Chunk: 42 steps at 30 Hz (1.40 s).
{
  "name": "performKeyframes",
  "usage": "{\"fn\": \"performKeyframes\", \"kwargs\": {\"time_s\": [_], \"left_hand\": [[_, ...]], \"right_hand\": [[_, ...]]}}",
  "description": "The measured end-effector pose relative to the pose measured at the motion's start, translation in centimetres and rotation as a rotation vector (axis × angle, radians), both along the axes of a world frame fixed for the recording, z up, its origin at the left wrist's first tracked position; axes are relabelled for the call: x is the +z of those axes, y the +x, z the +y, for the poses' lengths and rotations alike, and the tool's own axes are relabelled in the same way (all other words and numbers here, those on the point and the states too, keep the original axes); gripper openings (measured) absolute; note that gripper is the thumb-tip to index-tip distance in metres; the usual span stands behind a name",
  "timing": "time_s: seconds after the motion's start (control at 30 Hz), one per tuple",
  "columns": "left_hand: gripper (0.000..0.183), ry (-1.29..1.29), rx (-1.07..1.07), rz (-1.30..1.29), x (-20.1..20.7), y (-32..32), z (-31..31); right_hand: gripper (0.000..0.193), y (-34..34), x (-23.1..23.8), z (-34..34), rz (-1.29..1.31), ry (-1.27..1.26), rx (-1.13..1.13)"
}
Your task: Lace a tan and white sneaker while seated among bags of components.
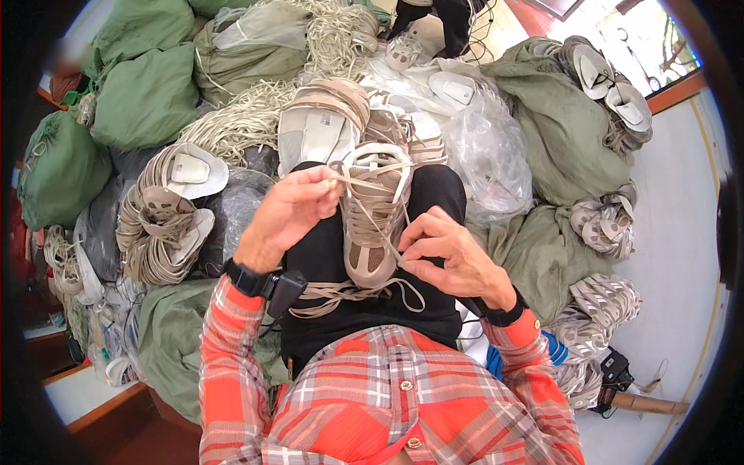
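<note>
Between my knees rests a beige and brown sneaker upper (pixel 370 260), its toe toward me and its padded collar away. A flat beige shoelace (pixel 367 184) runs across its eyelets. My left hand (pixel 291 205) pinches one stretch of this lace beside the collar. Lower down, at the right side near the toe, my right hand (pixel 453 252) has thumb and fingers closed on another stretch, which slants down across the front. Several loose laces (pixel 333 297) lie over my lap just below the toe.
Stacked shoe uppers (pixel 322 116) stand just beyond my knees, with heaped laces (pixel 240 124) at their left. More uppers (pixel 167 225) lie left. Green sacks (pixel 147 97) crowd the far left, clear plastic bags (pixel 488 147) the right. A bamboo pole (pixel 651 403) lies at lower right.
</note>
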<state>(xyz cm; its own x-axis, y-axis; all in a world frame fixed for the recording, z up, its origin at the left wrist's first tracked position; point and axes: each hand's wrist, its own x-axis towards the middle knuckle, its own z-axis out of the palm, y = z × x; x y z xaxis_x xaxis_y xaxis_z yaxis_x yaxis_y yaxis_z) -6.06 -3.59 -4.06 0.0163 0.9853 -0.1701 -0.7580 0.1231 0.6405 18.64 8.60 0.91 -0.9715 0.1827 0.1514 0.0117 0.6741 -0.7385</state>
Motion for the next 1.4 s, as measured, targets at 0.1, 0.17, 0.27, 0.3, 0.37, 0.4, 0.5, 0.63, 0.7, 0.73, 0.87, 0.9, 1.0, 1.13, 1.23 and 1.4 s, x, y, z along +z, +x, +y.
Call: {"fn": "performKeyframes", "kwargs": {"time_s": [0.1,0.17,0.27,0.3,0.37,0.4,0.5,0.63,0.7,0.73,0.87,0.9,1.0,1.13,1.23,1.4], "left_hand": [[0.011,0.008,0.080,0.091,0.3,-0.3,-1.7],[0.011,0.027,0.084,0.085,0.6,-0.2,-2.2],[0.013,0.034,0.141,0.077,1.9,0.2,-3.0],[0.013,0.064,0.223,0.094,2.3,-0.2,-3.4],[0.014,0.167,0.307,0.122,3.2,-1.3,-4.3],[0.014,0.166,0.310,0.123,3.3,-1.9,-4.8],[0.010,0.023,0.361,0.282,3.2,-2.4,-5.8],[0.008,-0.197,0.366,1.031,4.0,-2.8,-6.2],[0.007,-0.177,0.474,1.856,4.1,-2.1,-5.3],[0.007,-0.171,0.471,1.856,3.9,-2.2,-5.3],[0.007,-0.030,0.634,2.112,2.8,-2.2,-5.4],[0.007,-0.021,0.667,2.154,2.6,-2.2,-5.5],[0.008,0.007,0.733,2.260,1.8,-2.3,-5.5],[0.010,0.028,0.788,2.293,-0.7,-3.4,-5.7],[0.010,0.057,0.802,2.277,-1.9,-2.8,-4.2],[0.010,0.140,0.766,2.212,-2.6,-0.9,-1.1]], "right_hand": [[0.007,0.0,-0.9,-0.1,0.074,-0.283,-0.037],[0.007,-0.3,-1.5,0.4,0.062,-0.310,-0.002],[0.010,-1.0,-2.0,0.8,0.007,-0.308,0.050],[0.010,-0.9,-2.9,1.0,0.005,-0.190,0.009],[0.009,-0.8,-3.2,1.5,-0.029,0.013,-0.070],[0.009,-0.7,-3.0,1.7,-0.029,0.011,-0.068],[0.013,-0.2,-3.0,2.0,-0.091,0.043,-0.167],[0.017,-0.3,-3.3,0.7,-0.082,0.167,-0.275],[0.021,-0.9,-3.4,-0.3,-0.114,0.057,-0.605],[0.021,-1.1,-3.6,0.1,-0.114,0.058,-0.611],[0.038,-2.0,-4.6,2.8,-0.462,-0.550,-0.602],[0.037,-2.2,-4.5,3.0,-0.535,-0.720,-0.603],[0.034,-2.2,-6.1,3.5,-0.568,-1.012,-0.624],[0.027,-2.7,-5.3,3.3,-0.483,-0.964,-0.617],[0.017,-2.5,-5.8,2.3,-0.309,0.022,-0.769],[0.018,1.0,-6.3,-2.9,-0.082,0.153,-0.910]]}}
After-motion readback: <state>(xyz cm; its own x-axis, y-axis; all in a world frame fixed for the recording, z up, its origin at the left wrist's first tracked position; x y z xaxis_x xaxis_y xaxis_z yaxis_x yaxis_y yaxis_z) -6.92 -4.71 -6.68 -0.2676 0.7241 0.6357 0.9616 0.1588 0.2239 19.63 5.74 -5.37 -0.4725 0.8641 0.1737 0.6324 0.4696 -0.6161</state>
